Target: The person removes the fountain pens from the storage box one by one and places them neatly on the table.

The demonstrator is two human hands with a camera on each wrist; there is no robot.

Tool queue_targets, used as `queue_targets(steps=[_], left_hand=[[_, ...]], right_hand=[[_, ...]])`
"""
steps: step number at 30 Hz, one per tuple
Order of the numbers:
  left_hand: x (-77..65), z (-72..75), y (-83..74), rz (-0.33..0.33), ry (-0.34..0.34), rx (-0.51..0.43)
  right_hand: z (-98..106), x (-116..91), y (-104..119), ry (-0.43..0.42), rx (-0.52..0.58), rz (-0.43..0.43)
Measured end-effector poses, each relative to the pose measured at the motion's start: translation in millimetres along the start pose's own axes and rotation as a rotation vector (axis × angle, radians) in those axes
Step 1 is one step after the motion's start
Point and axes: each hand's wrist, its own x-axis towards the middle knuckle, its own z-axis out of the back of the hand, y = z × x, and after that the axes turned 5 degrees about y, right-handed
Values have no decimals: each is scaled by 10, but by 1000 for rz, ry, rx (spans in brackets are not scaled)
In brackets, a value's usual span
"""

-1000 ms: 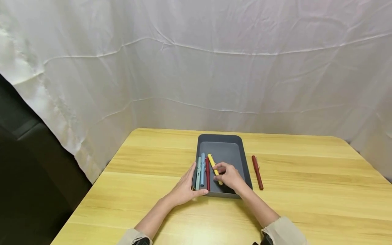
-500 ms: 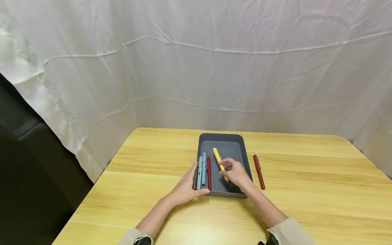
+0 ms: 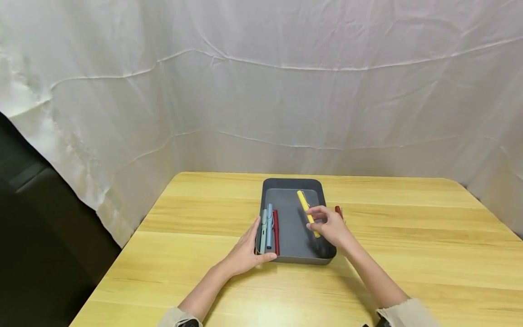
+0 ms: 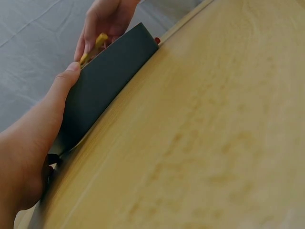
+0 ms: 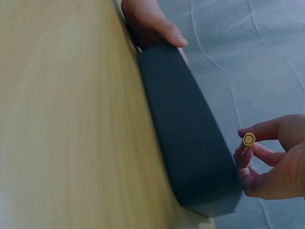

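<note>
In the head view a dark grey tray [image 3: 292, 236] lies on the table. My left hand [image 3: 245, 254] rests against its near left corner, fingers extended along the left side and thumb at the near rim. Inside, along the left wall, lie a pale green pen [image 3: 263, 234], a light blue pen [image 3: 269, 229] and a red pen [image 3: 276, 234]. Over the tray's right half, my right hand [image 3: 332, 227] pinches a yellow pen [image 3: 303, 200], tilted with its far end to the left. The right wrist view shows the yellow pen [image 5: 249, 139] end-on between thumb and fingers.
Just right of the tray lies another red pen [image 3: 338, 211], mostly hidden behind my right hand. The wooden table [image 3: 408, 236] extends on both sides. A pale cloth [image 3: 261, 113] hangs behind it, and something dark [image 3: 37, 218] stands at the left.
My right hand has moved right with the yellow pen, from beside the red pen in the tray to the tray's right side. It now covers most of the outer red pen. My left hand stays put.
</note>
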Motion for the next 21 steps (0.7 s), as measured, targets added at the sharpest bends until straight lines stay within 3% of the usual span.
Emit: queue_targets(steps=[7, 21], left_hand=[[-5, 1, -3, -6, -2, 10], [-8, 6, -14, -3, 4, -9]], right_hand=[[213, -104, 32, 1, -28, -10], [552, -258, -155, -39, -84, 4]])
